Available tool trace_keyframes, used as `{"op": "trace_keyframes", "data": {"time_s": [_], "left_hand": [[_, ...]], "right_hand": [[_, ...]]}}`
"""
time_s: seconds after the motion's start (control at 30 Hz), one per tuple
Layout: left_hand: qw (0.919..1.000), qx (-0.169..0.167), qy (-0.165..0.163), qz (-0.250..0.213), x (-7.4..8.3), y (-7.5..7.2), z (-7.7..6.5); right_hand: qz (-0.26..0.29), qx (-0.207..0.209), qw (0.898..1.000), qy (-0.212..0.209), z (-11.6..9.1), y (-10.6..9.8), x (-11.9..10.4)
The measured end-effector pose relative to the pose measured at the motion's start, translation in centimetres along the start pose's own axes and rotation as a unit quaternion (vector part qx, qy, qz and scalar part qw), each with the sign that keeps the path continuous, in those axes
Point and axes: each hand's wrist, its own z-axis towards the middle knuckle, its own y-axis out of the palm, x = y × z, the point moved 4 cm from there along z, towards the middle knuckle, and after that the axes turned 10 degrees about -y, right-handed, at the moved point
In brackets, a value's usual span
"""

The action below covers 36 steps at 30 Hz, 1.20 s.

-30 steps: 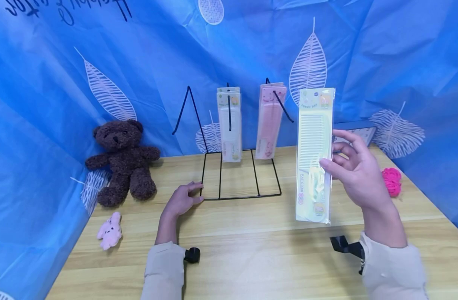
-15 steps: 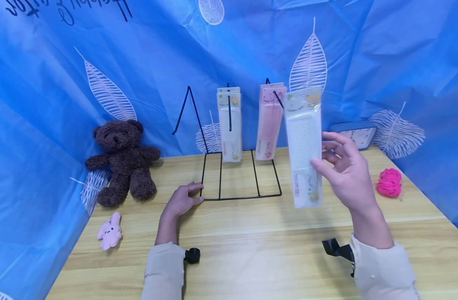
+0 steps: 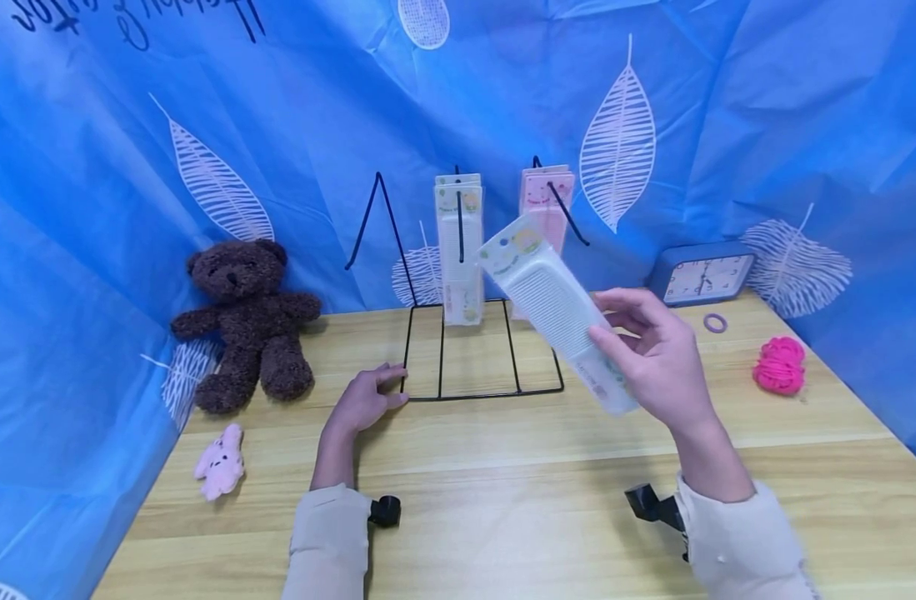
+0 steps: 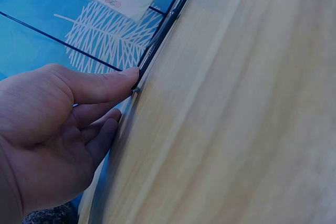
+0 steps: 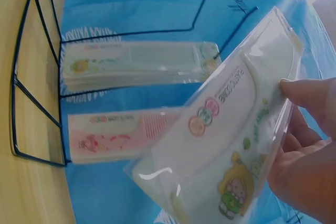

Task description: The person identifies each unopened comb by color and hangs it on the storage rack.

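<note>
In the head view my right hand [image 3: 663, 362] pinches a pale green packaged comb [image 3: 558, 312] between thumb and fingers. The comb is tilted, its top toward the upper left, and covers part of the pink combs. My left hand [image 3: 363, 402] pinches the front left corner of a black wire rack [image 3: 480, 397], thumb on the wire in the left wrist view. Packaged pale green combs [image 3: 461, 250] hang on the rack's middle hook, and packaged pink combs [image 3: 546, 196] on its right hook. The left hook [image 3: 363, 217] carries nothing.
A dark brown teddy bear [image 3: 243, 325] and a small pink plush toy [image 3: 221, 462] are on the left of the wooden table [image 3: 488, 517]. At right are a blue clock [image 3: 701, 275], a purple ring [image 3: 715, 322] and pink yarn [image 3: 778, 365]. Blue cloth [image 3: 307, 125] hangs behind.
My right hand has moved left and slightly down with the comb, which has gone from upright to tilted leftward in front of the pink combs. The left hand has stayed on the rack.
</note>
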Motion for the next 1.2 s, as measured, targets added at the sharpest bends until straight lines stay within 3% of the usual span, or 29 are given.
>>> {"op": "trace_keyframes", "data": {"time_s": [0.2, 0.67, 1.2], "left_hand": [[1.0000, 0.000, 0.000, 0.001, -0.2, 0.1, 0.1], [1.0000, -0.001, 0.003, 0.004, -0.3, 0.2, 0.3], [1.0000, -0.001, 0.001, 0.002, -0.4, 0.1, 0.3]], "right_hand": [[-0.046, -0.021, 0.999, -0.005, -0.2, 1.5, 0.1], [-0.076, -0.068, 0.995, -0.011, -0.7, 2.9, 0.4], [-0.070, -0.062, 0.995, 0.019, -0.7, 3.7, 1.4]]}}
